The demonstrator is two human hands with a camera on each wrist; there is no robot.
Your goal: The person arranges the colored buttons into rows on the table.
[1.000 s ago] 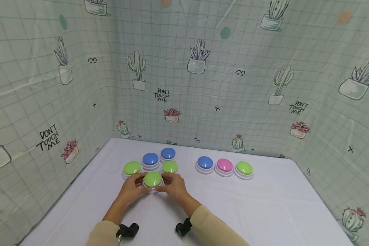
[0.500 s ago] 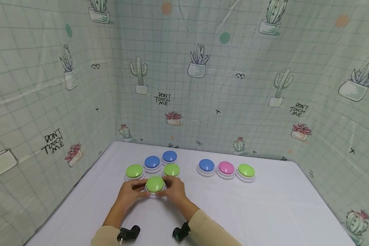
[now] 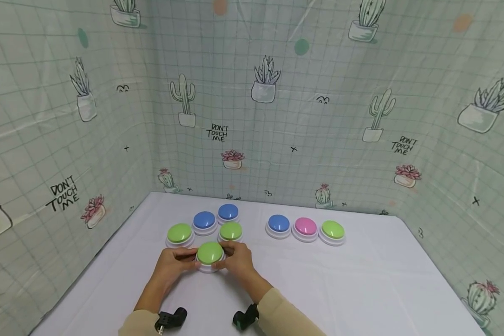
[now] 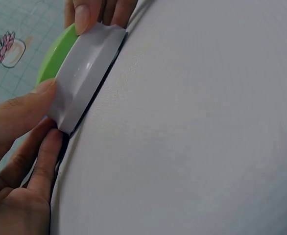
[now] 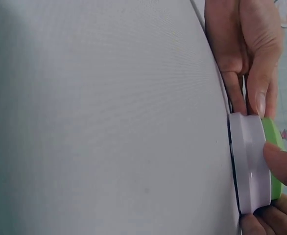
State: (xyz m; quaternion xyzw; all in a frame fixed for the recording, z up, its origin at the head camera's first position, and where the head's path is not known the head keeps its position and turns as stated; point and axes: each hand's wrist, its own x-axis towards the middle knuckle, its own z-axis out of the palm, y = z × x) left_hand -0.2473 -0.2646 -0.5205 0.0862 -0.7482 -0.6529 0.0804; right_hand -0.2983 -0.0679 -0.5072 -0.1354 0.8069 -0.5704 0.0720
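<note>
A push button with a green dome and a white base (image 3: 210,254) sits upright at the front of the left group, between my two hands. My left hand (image 3: 171,266) grips its left side, thumb at the near side and fingers round the far side. On the other side my right hand (image 3: 238,261) holds it the same way. In the left wrist view, the thumb (image 4: 43,93) presses on the white base just below the green dome. The right wrist view shows the base (image 5: 251,164) low against the white tabletop, with fingers of both hands around it.
Behind my hands stand two green buttons, one left (image 3: 179,233) and one right (image 3: 231,231), and two blue buttons (image 3: 204,220). Further right, a blue (image 3: 279,224), a pink (image 3: 305,227) and a green button (image 3: 333,230) form a row. Cactus-print cloth (image 3: 256,116) surrounds the white table (image 3: 340,289).
Both hands have drawn the front green button slightly toward me, widening the gap to the green buttons behind. The other buttons keep their places; the head view has shifted a little.
</note>
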